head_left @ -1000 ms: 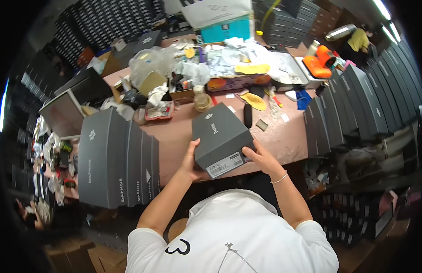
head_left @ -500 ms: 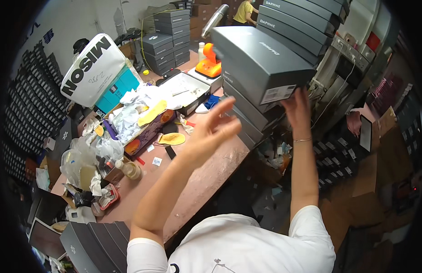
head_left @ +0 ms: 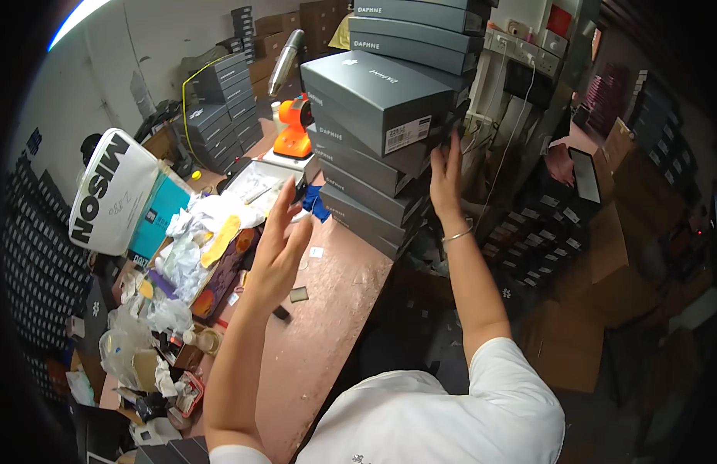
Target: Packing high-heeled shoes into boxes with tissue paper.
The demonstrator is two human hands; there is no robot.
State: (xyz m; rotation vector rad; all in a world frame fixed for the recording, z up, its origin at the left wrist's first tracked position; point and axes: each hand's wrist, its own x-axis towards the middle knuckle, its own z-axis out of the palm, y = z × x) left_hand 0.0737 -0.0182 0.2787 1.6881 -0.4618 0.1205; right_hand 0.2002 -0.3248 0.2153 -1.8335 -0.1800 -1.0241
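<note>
Seems to be at the letting-go step of stacking, judging by a grey shoe box [head_left: 381, 97] resting, seemingly askew, atop a stack of similar boxes [head_left: 366, 172] at the right end of the tabletop [head_left: 335, 309]. Probably calls next for a light, level push to square up the box. Holding nothing in the left hand [head_left: 277, 251], raised with fingers upward, clear of the box. Stretched farther forward with the right hand [head_left: 447, 174], fingers extended beside the labelled end; cannot tell whether touching.
</note>
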